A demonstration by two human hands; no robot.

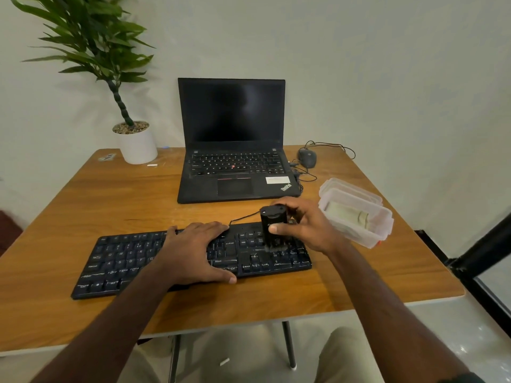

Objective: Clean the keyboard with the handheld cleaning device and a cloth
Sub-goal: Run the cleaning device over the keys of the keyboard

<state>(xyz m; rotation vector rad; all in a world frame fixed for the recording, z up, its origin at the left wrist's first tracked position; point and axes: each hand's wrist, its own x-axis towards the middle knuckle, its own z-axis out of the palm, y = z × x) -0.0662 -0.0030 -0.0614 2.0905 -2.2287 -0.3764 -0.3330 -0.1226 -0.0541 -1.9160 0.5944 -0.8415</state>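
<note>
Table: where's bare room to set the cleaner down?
Free: front strip of table below the keyboard; left patch between plant pot and keyboard. Crowded: right side, with laptop, mouse, cables, plastic box.

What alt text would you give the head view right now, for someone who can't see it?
The right hand grips a black handheld cleaning device, brush end down on the right part of a black keyboard, while the left hand rests flat on its middle. Behind stand an open laptop and a clear container holding a cloth.

keyboard (116,261) before laptop (232,139), mouse (307,157) right, plant (135,142) left
</note>
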